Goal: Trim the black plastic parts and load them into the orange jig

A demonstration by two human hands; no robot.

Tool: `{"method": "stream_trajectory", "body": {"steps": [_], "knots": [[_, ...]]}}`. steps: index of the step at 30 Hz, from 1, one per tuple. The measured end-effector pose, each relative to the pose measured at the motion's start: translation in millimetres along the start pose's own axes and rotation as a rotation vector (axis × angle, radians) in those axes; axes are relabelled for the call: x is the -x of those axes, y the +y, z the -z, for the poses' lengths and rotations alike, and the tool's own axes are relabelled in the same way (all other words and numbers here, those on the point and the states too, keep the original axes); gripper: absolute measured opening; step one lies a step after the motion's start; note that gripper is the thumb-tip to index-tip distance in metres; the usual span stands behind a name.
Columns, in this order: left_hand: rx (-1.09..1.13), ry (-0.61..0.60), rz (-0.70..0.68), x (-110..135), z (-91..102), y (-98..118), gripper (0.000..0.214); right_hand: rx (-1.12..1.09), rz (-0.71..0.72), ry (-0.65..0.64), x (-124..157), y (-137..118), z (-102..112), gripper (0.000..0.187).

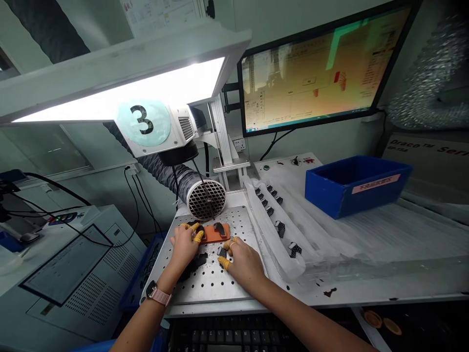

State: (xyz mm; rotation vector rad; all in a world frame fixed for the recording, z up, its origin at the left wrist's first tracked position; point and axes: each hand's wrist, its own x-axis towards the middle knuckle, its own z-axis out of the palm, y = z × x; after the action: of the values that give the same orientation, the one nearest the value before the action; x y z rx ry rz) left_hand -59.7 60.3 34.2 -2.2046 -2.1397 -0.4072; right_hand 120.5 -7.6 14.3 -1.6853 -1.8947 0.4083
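On a perforated metal plate (220, 291) lies an orange block (210, 234), with a small black part (220, 229) seated on its right half. My left hand (185, 243), wearing yellow finger covers, closes its fingertips around another black part (200, 231) at the block's left end. Just right of and nearer than the block, my right hand (245, 261) pinches a small dark part with a grey face (222, 252) between yellow-covered fingers. Several loose black pieces (197, 264) lie on the plate beside my left wrist.
Above the plate hangs a machine head (157, 124) marked 3, with a round-grilled duct (206, 199) behind. To the right, several small parts (280, 228) rest on white foam strips (271, 234), near a blue bin (357, 186). A keyboard (234, 336) sits below the front edge.
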Motion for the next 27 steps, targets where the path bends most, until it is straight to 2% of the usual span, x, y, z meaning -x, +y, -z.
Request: {"method": "stream_trajectory", "body": {"steps": [6,15,22,24,27], "knots": [[0.003,0.006,0.001,3.1,-1.8,3.1,0.034,0.004,0.002,-0.003,-0.2,0.0,-0.3,0.022],[0.086,-0.028,0.095,1.3,-3.7,-4.5,0.041,0.011,0.001,-0.004,1.4,-1.9,0.4,0.022],[0.09,0.004,0.133,4.5,-4.2,-3.3,0.047,-0.013,-0.016,-0.001,1.7,-1.7,1.9,0.022],[0.073,0.027,0.129,4.5,-3.3,-2.5,0.048,-0.019,-0.011,-0.001,1.8,-1.3,2.5,0.02],[0.051,-0.002,0.093,3.7,-1.6,-1.8,0.044,-0.026,-0.024,-0.008,1.7,-1.5,3.8,0.019]]}}
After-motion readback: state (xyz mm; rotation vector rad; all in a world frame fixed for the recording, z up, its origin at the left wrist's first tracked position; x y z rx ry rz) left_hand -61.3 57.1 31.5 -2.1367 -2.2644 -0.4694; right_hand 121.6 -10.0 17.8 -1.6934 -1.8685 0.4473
